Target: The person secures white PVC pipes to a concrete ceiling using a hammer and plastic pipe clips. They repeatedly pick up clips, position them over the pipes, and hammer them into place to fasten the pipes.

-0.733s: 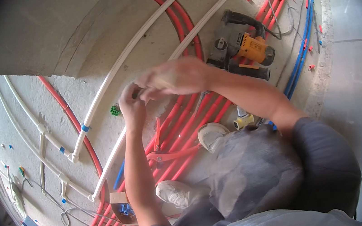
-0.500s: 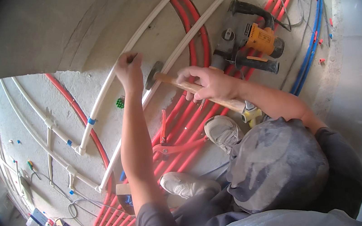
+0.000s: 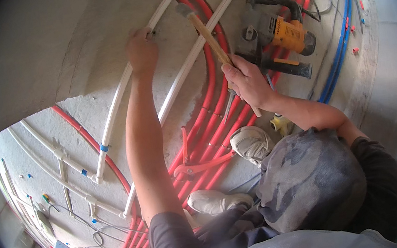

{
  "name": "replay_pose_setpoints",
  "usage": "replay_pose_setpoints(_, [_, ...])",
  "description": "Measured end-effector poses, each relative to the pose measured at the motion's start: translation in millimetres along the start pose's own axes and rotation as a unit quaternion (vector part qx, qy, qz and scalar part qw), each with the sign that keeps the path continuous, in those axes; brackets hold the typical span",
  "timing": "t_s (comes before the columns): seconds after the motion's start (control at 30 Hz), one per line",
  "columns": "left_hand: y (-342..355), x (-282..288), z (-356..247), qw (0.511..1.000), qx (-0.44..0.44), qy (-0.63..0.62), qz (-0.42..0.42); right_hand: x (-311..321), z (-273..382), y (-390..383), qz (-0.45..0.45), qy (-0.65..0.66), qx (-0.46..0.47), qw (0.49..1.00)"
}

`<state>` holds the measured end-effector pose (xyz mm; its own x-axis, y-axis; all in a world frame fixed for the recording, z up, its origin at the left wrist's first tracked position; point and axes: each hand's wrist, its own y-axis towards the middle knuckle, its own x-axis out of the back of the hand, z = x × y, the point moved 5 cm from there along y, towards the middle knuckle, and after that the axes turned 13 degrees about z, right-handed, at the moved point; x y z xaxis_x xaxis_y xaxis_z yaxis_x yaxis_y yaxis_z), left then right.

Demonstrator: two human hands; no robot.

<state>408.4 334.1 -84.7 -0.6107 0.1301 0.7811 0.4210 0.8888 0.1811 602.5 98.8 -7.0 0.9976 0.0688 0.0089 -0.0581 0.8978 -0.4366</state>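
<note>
- The right hand [image 3: 249,81] was wrapped around the lower part of a hammer's wooden handle, whose butt stuck out on the near side of the fist.
- The hammer [image 3: 210,39] reached forward and left from that fist, with its dark head up to the right of the left hand [image 3: 143,51] and a little beyond it.
- The left hand had its fingers curled in at a white pipe [image 3: 115,102]; whether they pinched anything small could not be told.
- A second white pipe [image 3: 180,83] ran between the two hands, passing behind the hammer handle.
- Just left of the right hand and nearer the body, a slim metal rod [image 3: 229,106] lay by the red pipes [image 3: 217,134].
- A red-handled tool [image 3: 199,166] lay across those pipes, nearer the body than either hand.
- An orange and black power tool [image 3: 289,35] lay beyond the right hand, to its right.
- A yellow object [image 3: 280,123] was near the right wrist, on its body side.
</note>
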Motion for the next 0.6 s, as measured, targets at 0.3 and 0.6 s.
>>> replay_pose_setpoints(0.3, [0,-16,1,0.995,-0.089,0.047,-0.012,8,22,12,0.017,0.069,-0.05,0.996])
replay_pose_setpoints(0.6, [0,-16,5,0.994,-0.1,0.034,-0.036,2,19,28,0.028,-0.068,0.003,0.997])
